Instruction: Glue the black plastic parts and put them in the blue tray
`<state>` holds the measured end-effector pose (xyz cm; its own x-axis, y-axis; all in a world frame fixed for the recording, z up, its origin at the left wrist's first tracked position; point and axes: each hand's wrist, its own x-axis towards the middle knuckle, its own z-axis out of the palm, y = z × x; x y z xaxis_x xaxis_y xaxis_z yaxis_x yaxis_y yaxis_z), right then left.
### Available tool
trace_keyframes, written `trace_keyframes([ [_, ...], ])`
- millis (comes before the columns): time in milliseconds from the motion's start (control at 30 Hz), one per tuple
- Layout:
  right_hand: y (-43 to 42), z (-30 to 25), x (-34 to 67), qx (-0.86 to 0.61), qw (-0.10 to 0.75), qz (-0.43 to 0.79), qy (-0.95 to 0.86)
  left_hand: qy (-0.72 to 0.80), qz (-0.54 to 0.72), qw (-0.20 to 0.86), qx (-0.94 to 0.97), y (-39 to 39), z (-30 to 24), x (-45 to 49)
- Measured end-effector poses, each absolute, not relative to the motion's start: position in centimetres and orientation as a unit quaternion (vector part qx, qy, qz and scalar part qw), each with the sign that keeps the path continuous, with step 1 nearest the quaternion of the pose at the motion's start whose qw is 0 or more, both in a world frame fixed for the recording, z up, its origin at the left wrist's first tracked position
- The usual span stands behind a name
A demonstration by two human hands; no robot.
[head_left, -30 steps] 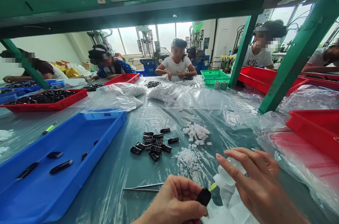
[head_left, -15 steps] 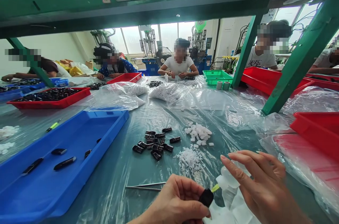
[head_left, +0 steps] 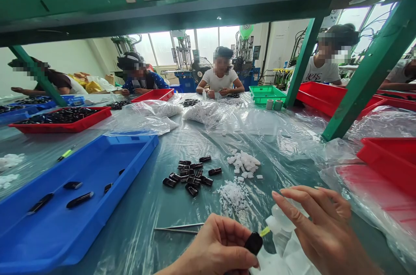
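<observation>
- Hardly anything has moved since the earlier frame: your left hand (head_left: pixel 216 247) and right hand (head_left: pixel 321 234) sit almost where they were.
- Your left hand is pinched shut on a glossy black piece (head_left: pixel 254 243) with a yellow-green tip (head_left: pixel 264 231), held just beside your right hand.
- Your right hand curves over clear plastic bits (head_left: pixel 281 223); you can't tell whether it grips them.
- Loose black pieces (head_left: pixel 191 179) lie on the plastic sheet (head_left: pixel 260 125), beside white bits (head_left: pixel 243 163), with tweezers (head_left: pixel 177 228) nearby.
- Your blue tray (head_left: pixel 130 147) holds a few long black pieces (head_left: pixel 79 200).
- Farther left, a red tray (head_left: pixel 61 125) is heaped with black parts (head_left: pixel 61 115).
</observation>
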<state>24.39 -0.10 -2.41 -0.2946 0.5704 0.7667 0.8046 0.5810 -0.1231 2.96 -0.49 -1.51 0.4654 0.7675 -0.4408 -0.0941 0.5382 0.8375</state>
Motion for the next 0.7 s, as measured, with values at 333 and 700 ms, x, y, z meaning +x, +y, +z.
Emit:
trace_keyframes([
  [333, -0.26, -2.46, 24.71, -0.431, 0.403, -0.138, -0.795, 0.417, 0.285, 0.766, 0.398, -0.46, -1.85, 2.79],
  [700, -0.1, -2.23, 24.51, -0.424, 0.408, -0.144, -0.796, 0.422, 0.282, 0.762, 0.403, -0.57, -1.49, 2.86],
])
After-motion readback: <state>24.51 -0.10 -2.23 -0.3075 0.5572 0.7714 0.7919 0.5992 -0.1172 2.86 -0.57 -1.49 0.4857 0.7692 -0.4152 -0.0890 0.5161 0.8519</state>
